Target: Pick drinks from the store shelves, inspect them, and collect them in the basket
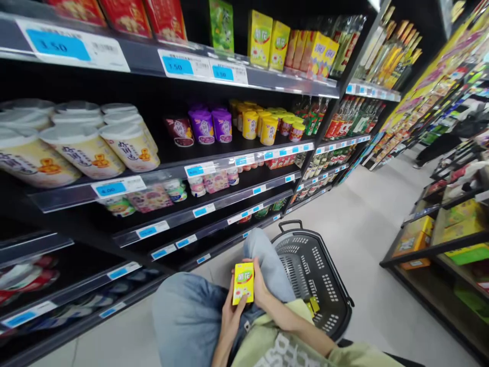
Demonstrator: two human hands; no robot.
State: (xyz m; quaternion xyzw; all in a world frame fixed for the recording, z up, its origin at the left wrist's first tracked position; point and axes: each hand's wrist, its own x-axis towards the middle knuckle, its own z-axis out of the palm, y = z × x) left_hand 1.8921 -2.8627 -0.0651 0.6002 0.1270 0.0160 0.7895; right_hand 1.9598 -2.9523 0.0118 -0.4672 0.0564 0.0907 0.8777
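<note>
Both my hands hold a small yellow drink carton [243, 283] with a white and red flower print, upright above my lap. My left hand [229, 311] wraps its left side and lower edge, thumb on the front. On the right edge and upper corner rests my right hand [260, 285], its fingers partly hidden behind the carton. Similar yellow cartons [260, 38] stand on the upper shelf. Beside my right knee sits a black shopping basket [331, 270], with a small yellow item [314, 305] inside it, too little of it visible to name.
Shelving on the left carries large cups [128, 145], purple cans [201, 125], yellow cans [269, 130] and several bottles [347, 43]. A low display rack [424, 255] stands across the pale floor [367, 214] on the right. Far down the aisle, a person [439, 145] is partly visible.
</note>
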